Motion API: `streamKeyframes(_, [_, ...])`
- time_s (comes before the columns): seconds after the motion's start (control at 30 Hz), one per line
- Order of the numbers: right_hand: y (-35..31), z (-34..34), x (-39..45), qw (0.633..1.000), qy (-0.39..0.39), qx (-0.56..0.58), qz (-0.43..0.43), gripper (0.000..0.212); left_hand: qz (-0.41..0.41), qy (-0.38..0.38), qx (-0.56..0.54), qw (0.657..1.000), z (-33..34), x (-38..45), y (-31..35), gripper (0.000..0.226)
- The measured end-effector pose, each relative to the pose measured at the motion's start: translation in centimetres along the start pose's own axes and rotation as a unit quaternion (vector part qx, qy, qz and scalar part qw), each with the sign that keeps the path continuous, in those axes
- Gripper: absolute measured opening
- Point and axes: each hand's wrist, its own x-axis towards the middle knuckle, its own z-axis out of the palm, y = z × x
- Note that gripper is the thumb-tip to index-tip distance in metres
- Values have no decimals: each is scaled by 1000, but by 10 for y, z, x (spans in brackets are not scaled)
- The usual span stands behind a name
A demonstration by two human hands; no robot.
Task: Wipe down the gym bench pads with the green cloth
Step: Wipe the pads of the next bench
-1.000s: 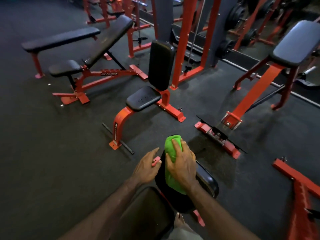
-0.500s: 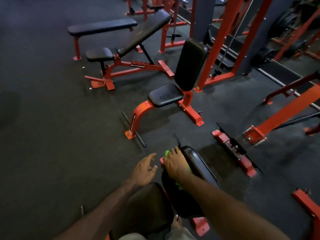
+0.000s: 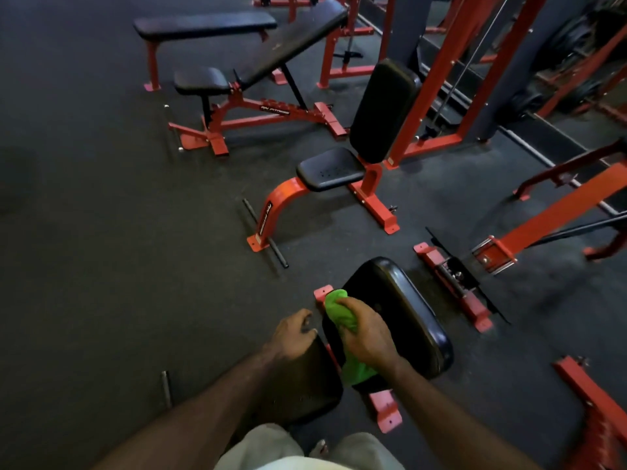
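Note:
A black bench pad (image 3: pixel 407 310) on a red frame lies just in front of me. My right hand (image 3: pixel 364 334) grips the green cloth (image 3: pixel 339 310) and presses it against the pad's left side; more green cloth hangs out below the wrist. My left hand (image 3: pixel 293 335) rests with curled fingers on the top edge of a second black pad (image 3: pixel 305 385) close to my legs.
A red upright seat bench (image 3: pixel 330 167) stands ahead, with an incline bench (image 3: pixel 291 39) and a flat bench (image 3: pixel 203 23) further back left. Red machine frames (image 3: pixel 437 83) fill the right side. Dark rubber floor (image 3: pixel 101 232) stretches to the left.
My right hand has drawn the cloth from the pad's far end back along its left side toward me. My left hand has settled onto the near pad. The view shifted left.

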Motion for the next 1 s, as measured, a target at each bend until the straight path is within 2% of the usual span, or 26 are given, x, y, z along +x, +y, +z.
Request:
streamKeyframes(0.1, [3,5,-16,994,-41,104,4,74,-29,-2,-39,999,12,-12,-3,40])
streamKeyframes(0.23, [5,31,-34,976,-64,203,52,79,-104,-14,-206,973,39,-20,-21,11])
streamKeyframes(0.33, [12,58,-42,963,-80,246,74,71,-170,24,-340,925,63,-29,-38,35])
streamKeyframes(0.43, [21,84,-51,956,-96,262,90,62,-221,60,-437,870,78,-48,-37,31])
streamKeyframes(0.47, [24,93,-57,953,-94,270,103,58,-222,78,-442,865,86,-49,-41,30])
streamKeyframes(0.6, [49,139,-73,926,-16,314,209,49,-169,125,-362,908,117,-49,-64,26])
streamKeyframes(0.73, [81,193,-81,908,44,324,262,47,-156,130,-350,914,150,-34,-103,32])
streamKeyframes(0.83, [94,218,-75,907,22,326,266,62,-163,96,-396,899,166,-16,-131,35])
streamKeyframes(0.9, [101,236,-68,918,7,314,243,65,-150,89,-399,900,172,-4,-152,34])
streamKeyframes(1.0, [111,256,-56,935,-8,264,236,52,-122,79,-337,930,177,11,-186,26])
